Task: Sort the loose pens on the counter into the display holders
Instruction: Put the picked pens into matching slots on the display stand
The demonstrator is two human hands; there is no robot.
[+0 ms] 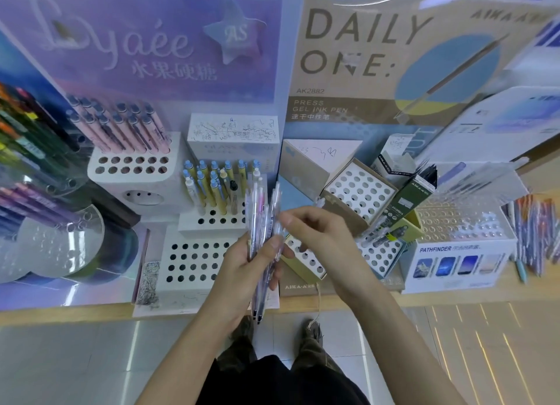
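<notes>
The person stands at the counter, both hands raised above its front edge. The left hand grips a bundle of pens, fingers curled round the lower barrels, tips pointing down and the tops fanned slightly. The right hand meets the bundle near its upper part, thumb and forefinger pinched on it; motion blur hides which pen is taken. Just behind the hands sits a white holder with open holes. Behind that, a stepped holder carries yellow pens with blue caps. A cardboard holder stands to the right, tilted. More loose pens lie on the counter at the far right, beside a clear holder.
</notes>
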